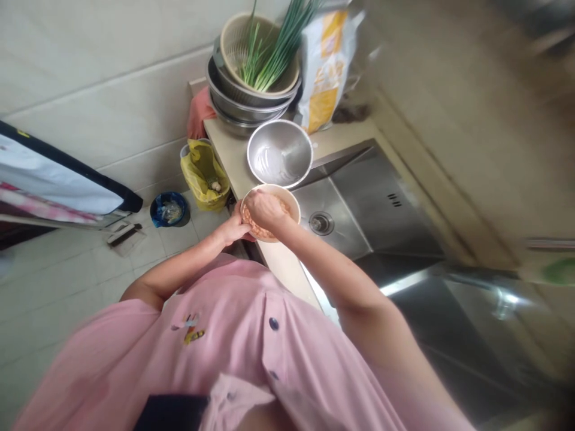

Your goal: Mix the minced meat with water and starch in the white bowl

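Plainly, the pale bowl (pixel 295 208) sits between the two hands, and everything here hangs on that: the left hand (pixel 234 227) is against its outside, while the right hand (pixel 266 209) is down inside its rim. The bowl is round and has no long axis to line up with; from the left hand it lies just to the right, touching, and from the right hand it lies directly beneath and around. Of the two, the right is nearer the pinkish, lumpy food (pixel 257 231) in the bowl, which shows to the left of that hand and below it.

The left hand is closed on the bowl's side, its thumb toward the near edge and the other fingers mostly hidden behind the wall. The right hand is bent with its back upward; its fingertips are out of sight, so I cannot tell whether they are pinching anything or pressed together.

Just beyond the right hand stands a metal bowl (pixel 279 152) on the counter (pixel 291 272). To the right of that hand is the sink (pixel 345 191). Left of the left hand and lower down is a bin with a yellow bag (pixel 195 179). Well past both hands, green onions (pixel 275 66) lie in a basket (pixel 230 42).
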`<state>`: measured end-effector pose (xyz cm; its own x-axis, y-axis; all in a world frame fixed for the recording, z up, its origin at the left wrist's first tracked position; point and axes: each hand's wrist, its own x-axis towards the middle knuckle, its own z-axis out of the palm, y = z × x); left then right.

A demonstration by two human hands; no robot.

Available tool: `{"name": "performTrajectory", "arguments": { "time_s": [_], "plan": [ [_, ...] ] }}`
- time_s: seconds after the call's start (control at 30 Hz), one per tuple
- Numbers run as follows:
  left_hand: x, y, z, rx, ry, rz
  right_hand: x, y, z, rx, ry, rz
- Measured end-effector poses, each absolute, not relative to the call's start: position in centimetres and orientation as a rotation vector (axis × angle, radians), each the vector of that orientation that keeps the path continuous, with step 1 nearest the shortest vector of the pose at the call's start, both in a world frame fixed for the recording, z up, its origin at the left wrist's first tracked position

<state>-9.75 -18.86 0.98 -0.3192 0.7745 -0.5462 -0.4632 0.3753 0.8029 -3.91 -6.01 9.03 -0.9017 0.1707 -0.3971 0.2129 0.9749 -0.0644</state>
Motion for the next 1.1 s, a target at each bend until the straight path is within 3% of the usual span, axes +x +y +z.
{"name": "performTrajectory", "arguments": {
  "time_s": [0.17,0.4,0.63,0.8,1.1],
  "plan": [
    [-12.0,-18.9,1.3,0.317,1.373,1.225,-1.8,-5.7,9.1,-0.152,2.717,-0.193],
    [-11.4,-20.0,2.6,0.218,1.362,1.238,-1.8,-3.6,9.5,0.263,2.834,-0.179],
    [-11.0,-19.8,2.8,0.205,1.287,1.291,-0.8,-4.8,7.1,-0.263,2.76,-0.399],
    [-11.5,-19.4,2.3,0.079,1.344,1.222,2.4,-1.4,6.9,0.112,2.919,-0.352],
    [-9.4,-17.8,1.5,-0.098,1.318,1.288,1.1,-3.5,6.6,0.271,2.742,-0.258]
  ]
}}
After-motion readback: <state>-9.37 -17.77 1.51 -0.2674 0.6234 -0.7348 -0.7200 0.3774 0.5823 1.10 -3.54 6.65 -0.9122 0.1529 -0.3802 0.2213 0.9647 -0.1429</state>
